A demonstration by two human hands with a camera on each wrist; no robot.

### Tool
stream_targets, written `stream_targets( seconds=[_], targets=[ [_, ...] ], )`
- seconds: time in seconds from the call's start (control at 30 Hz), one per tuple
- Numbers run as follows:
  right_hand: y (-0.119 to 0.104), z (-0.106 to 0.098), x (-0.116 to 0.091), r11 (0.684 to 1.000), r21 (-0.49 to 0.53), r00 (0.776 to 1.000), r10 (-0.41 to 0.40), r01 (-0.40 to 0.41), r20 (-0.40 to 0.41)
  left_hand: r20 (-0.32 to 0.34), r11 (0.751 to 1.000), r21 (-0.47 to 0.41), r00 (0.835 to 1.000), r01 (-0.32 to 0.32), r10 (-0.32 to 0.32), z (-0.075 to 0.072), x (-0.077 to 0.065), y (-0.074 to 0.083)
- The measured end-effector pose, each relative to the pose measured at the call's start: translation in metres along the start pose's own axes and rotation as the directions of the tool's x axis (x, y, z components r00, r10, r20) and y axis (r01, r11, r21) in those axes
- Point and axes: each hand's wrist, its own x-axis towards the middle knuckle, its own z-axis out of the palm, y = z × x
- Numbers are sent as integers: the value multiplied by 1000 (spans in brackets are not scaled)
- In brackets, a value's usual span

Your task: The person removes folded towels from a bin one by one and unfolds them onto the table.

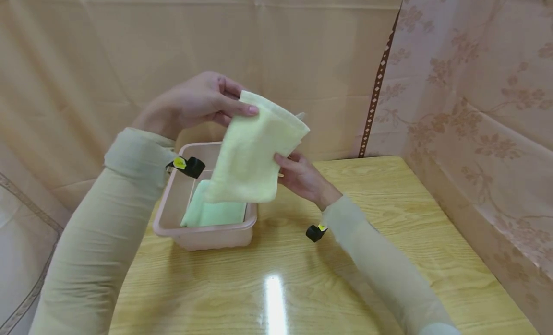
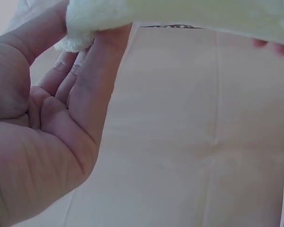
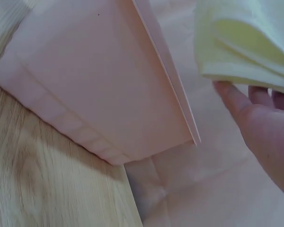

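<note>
A folded pale yellow towel (image 1: 248,152) is held up in the air between both hands, overlapping the front right part of a pink plastic basin (image 1: 207,239) in the head view. My left hand (image 1: 203,102) pinches its upper left corner, thumb on the near face and fingers behind. Lower on the towel's right edge, my right hand (image 1: 302,176) grips it with the thumb in front. The towel's layered folds (image 3: 246,47) show in the right wrist view. Inside the basin lies a folded mint green towel (image 1: 220,212), partly hidden behind the yellow one.
The basin stands on a wood-grain table (image 1: 367,220), toward its back left. Behind the table hangs a beige curtain (image 1: 319,52), and a floral curtain (image 1: 488,109) runs along the right side. A black wrist camera (image 1: 194,167) is strapped at the left cuff.
</note>
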Motion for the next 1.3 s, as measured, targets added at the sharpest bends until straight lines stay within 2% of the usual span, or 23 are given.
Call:
stream_targets(
  seconds=[0.2, 0.43, 0.67, 0.8, 0.93, 1.1, 1.2, 1.3],
  targets=[
    [-10, -8, -13, 999, -22, 999, -29, 28, -33, -3, 1000, 19, 1000, 16, -16, 6, 5, 0],
    [-31, -16, -29, 996, -91, 997, -4, -3, -75, -13, 998, -56, 999, 29, -30, 8, 11, -9],
    [-53, -26, -41, 986, -158, 988, 35, -59, -151, -26, 989, -144, 999, 24, -28, 11, 24, -35],
    [-59, -31, -46, 981, -162, 981, 82, -110, -173, -17, 988, -150, 999, 37, -40, 19, 34, -53],
    [-61, -36, -51, 971, -176, 974, 126, -159, -186, 43, 988, -131, 996, 83, -78, 26, 43, -72],
    [-63, -41, -56, 950, -225, 961, 168, -218, -220, 165, 984, -81, 976, 156, -142, 38, 52, -97],
    [-68, -45, -62, 937, -245, 954, 192, -247, -230, 207, 985, -52, 966, 167, -153, 48, 56, -105],
    [-76, -52, -71, 931, -263, 953, 191, -252, -236, 241, 988, -53, 962, 148, -131, 58, 59, -105]
  ],
)
